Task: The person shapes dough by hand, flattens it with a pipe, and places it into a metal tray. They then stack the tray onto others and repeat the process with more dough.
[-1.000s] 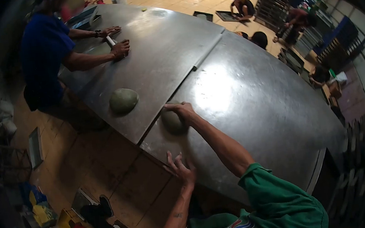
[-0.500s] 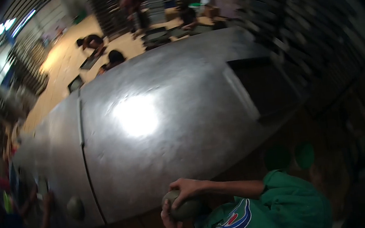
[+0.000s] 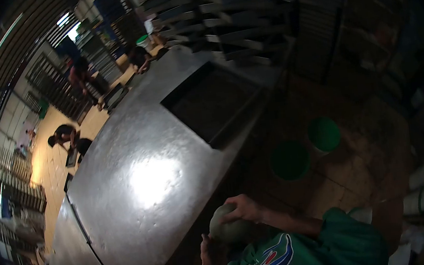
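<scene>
**Dough ball held in both hands off the table edge**

Head view, the only one. Greenish dough ball (image 3: 229, 226) sits low centre of frame, lifted clear of the steel table (image 3: 139, 182), just beside its near edge and in front of the green shirt (image 3: 309, 249). Not resting on any surface. Shape is a rounded lump, slightly wider than tall; long axis runs roughly left-right in frame, tilted a bit up toward the right. No clear front or pointing end, it's a blob.

Right hand (image 3: 244, 208) is over the top right of the ball, fingers curled down and wrapped on it, close together, thumb side toward the table. Left hand (image 3: 206, 247) comes up from below on the ball's lower left; only part of it shows, dim, touching the ball. Whether its fingers are spread or together, cannot tell.

Table top is bare shiny metal with a bright glare patch, a seam (image 3: 85, 236) near its left end. A dark shallow tray (image 3: 214, 103) lies on the far part of the table. On the floor right of the table, two green buckets (image 3: 323, 134), side by side, near each other. Racks (image 3: 240, 9) behind the table. Other people (image 3: 69, 138) crouch on the floor far left, well apart from the hands.
</scene>
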Available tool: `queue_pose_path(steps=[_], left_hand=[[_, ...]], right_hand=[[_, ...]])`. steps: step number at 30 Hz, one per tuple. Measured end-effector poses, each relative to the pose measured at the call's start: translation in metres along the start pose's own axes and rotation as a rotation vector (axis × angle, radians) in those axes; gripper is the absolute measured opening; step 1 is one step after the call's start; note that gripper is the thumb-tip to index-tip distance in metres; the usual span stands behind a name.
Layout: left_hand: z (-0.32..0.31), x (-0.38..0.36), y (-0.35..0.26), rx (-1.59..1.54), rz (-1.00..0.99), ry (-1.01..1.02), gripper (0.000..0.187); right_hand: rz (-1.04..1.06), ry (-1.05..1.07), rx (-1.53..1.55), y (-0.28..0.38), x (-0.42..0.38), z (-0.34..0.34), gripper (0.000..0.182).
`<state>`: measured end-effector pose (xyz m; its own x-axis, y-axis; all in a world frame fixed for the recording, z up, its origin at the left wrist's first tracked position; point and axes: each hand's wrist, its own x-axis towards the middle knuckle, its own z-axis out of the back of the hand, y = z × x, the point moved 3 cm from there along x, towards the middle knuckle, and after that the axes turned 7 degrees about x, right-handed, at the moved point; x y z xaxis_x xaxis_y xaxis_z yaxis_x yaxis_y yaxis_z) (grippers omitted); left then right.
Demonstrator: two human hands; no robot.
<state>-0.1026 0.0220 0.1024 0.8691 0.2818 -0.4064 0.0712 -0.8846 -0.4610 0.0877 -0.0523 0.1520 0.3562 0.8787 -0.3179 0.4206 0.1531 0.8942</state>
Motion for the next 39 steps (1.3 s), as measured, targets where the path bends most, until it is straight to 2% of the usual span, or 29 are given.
queue_pose_path(steps=[1, 3, 4, 5, 7, 8, 9, 10, 12, 13, 15, 16, 17, 19, 20, 21, 23, 24, 26, 27, 28, 29, 30, 31, 33, 34, 35, 37, 39], left_hand=[[-0.005, 0.008, 0.004, 0.015, 0.020, 0.008, 0.059], [-0.026, 0.025, -0.005, 0.475, -0.335, -0.001, 0.063], [-0.069, 0.021, -0.012, 0.739, -0.261, -0.112, 0.066], [-0.072, 0.023, -0.009, 0.746, -0.262, -0.109, 0.066], [-0.071, 0.031, -0.006, 0.759, -0.216, 0.062, 0.062], [-0.068, 0.034, -0.005, 0.729, -0.214, -0.107, 0.051], [-0.074, 0.036, -0.003, 0.730, -0.223, -0.117, 0.051], [-0.081, 0.037, -0.001, 0.648, -0.253, -0.231, 0.047], [-0.096, 0.048, 0.001, 0.468, -0.329, -0.444, 0.039], [-0.101, 0.051, 0.008, 0.453, -0.343, -0.461, 0.039], [-0.105, 0.053, 0.021, 0.689, -0.448, -0.461, 0.040], [-0.094, 0.050, 0.027, 0.808, -0.440, -0.384, 0.049], [-0.076, 0.044, 0.028, 0.788, -0.449, -0.405, 0.049], [-0.071, 0.035, 0.033, 0.110, -0.178, -0.124, 0.065], [-0.082, 0.035, 0.035, -0.079, -0.108, -0.117, 0.077], [-0.083, 0.037, 0.037, -0.105, -0.126, -0.128, 0.077], [-0.072, 0.043, 0.040, -0.177, 0.015, -0.060, 0.065], [-0.061, 0.048, 0.043, -0.215, -0.056, -0.065, 0.063], [-0.080, 0.034, 0.029, -0.221, -0.180, -0.118, 0.059], [-0.089, 0.025, 0.015, -0.184, -0.258, -0.158, 0.055], [-0.096, 0.020, 0.005, -0.219, -0.296, -0.195, 0.055], [-0.101, 0.017, -0.007, 0.012, -0.362, -0.281, 0.051], [-0.100, 0.011, -0.010, 0.244, -0.404, -0.374, 0.047], [-0.092, 0.003, -0.008, 0.211, -0.419, -0.411, 0.047], [-0.074, -0.008, -0.009, 0.101, -0.437, -0.449, 0.044], [-0.061, -0.018, -0.007, -0.075, -0.393, -0.297, 0.048], [-0.047, -0.025, -0.004, -0.221, -0.358, -0.224, 0.054], [-0.024, -0.029, 0.005, -0.413, -0.313, -0.093, 0.060], [-0.020, -0.033, 0.009, -0.332, -0.416, -0.107, 0.058]], right_hand=[[0.047, 0.074, -0.192, 0.013, -0.005, 0.001, 0.047], [0.058, 0.122, -0.324, 0.041, -0.009, 0.002, 0.053], [0.075, 0.271, -0.355, 0.044, -0.008, 0.000, 0.054], [0.092, 0.425, -0.393, 0.046, -0.008, 0.000, 0.056], [0.122, 0.406, -0.424, 0.040, 0.007, 0.023, 0.053], [0.342, 0.227, -0.305, 0.025, 0.029, 0.048, 0.053], [0.552, 0.047, -0.176, 0.015, 0.035, 0.065, 0.054], [0.549, 0.065, -0.170, 0.009, 0.022, 0.065, 0.054], [0.055, -0.131, 0.159, -0.009, 0.002, 0.069, 0.055], [0.045, -0.109, 0.148, -0.015, -0.003, 0.061, 0.055], [-0.132, -0.136, 0.716, -0.031, -0.013, 0.047, 0.053], [-0.143, -0.223, 0.666, -0.026, -0.016, 0.053, 0.050], [-0.162, -0.209, 0.648, -0.018, -0.019, 0.058, 0.050], [0.089, -0.041, 0.459, 0.009, -0.020, 0.066, 0.045], [0.120, -0.021, 0.237, 0.016, -0.018, 0.067, 0.041], [0.099, -0.001, 0.220, 0.025, -0.021, 0.062, 0.041], [0.020, 0.132, -0.231, 0.042, -0.023, 0.038, 0.040], [-0.001, 0.171, -0.253, 0.042, -0.021, 0.038, 0.040], [0.194, 0.212, -0.189, 0.044, -0.013, 0.036, 0.043], [0.166, 0.268, -0.200, 0.029, -0.005, 0.026, 0.043], [0.022, 0.258, 0.263, 0.006, 0.004, 0.022, 0.043], [-0.144, 0.212, 0.714, -0.012, 0.008, 0.018, 0.044], [-0.468, 0.336, 0.934, -0.021, 0.005, 0.009, 0.044], [-0.517, 0.348, 0.916, -0.027, 0.006, 0.005, 0.044], [-0.376, 0.280, 0.652, -0.028, 0.020, 0.000, 0.040], [-0.268, 0.216, 0.464, -0.010, 0.017, -0.004, 0.036], [-0.289, 0.229, 0.456, 0.001, 0.012, -0.015, 0.036], [-0.133, 0.239, 0.072, 0.021, 0.004, -0.039, 0.036], [-0.092, 0.304, -0.063, 0.028, 0.005, -0.054, 0.038]])
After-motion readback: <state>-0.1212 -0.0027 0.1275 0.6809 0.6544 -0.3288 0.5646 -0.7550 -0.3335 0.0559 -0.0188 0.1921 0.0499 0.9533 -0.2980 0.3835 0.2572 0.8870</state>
